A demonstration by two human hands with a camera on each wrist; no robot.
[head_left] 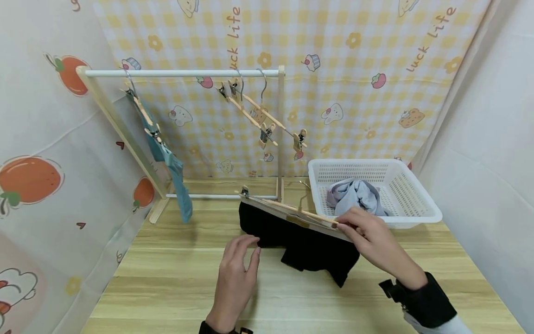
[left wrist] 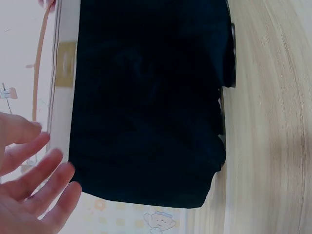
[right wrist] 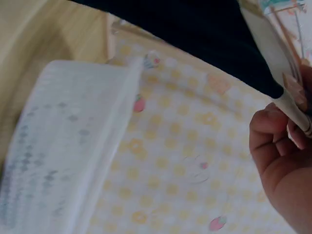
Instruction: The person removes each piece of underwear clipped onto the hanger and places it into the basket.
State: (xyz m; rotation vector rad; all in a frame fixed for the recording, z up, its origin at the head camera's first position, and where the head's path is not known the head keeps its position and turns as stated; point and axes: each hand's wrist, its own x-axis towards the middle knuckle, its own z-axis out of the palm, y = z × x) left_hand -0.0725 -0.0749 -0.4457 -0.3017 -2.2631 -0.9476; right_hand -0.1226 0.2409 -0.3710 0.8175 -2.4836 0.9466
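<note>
Head view. The right hand (head_left: 373, 236) pinches the near end of a wooden clip hanger (head_left: 288, 209) together with the pale waistband of a black garment (head_left: 304, 243), fingers curled around both; the right wrist view confirms this grip. The hanger's far clip appears to hold the waistband already, though this is too small to confirm. The garment hangs from the raised hanger and its lower edge trails on the wooden table (head_left: 167, 273).

The left hand (head_left: 238, 273) hovers just beside the garment's left edge, fingers relaxed and spread, holding nothing; the left wrist view shows the same open fingers (left wrist: 46, 175) next to the dark cloth.

Progress, as judged from the scene: 1 blue garment (head_left: 167, 157) already hangs on the white rail (head_left: 183, 73); the black garment is being fixed to its hanger and is not yet on the rail; a grey-blue garment (head_left: 354, 195) lies in the white basket (head_left: 375, 190), untouched. Roughly 1 of 3 items looks finished.

Surroundings: 2 empty clip hangers (head_left: 263, 116) hang near the rail's right end, occupying part of the free space there. The rack's upright post (head_left: 280, 125) stands between the rail and the basket. A patterned curtain (head_left: 367, 69) encloses the table at the back.
</note>
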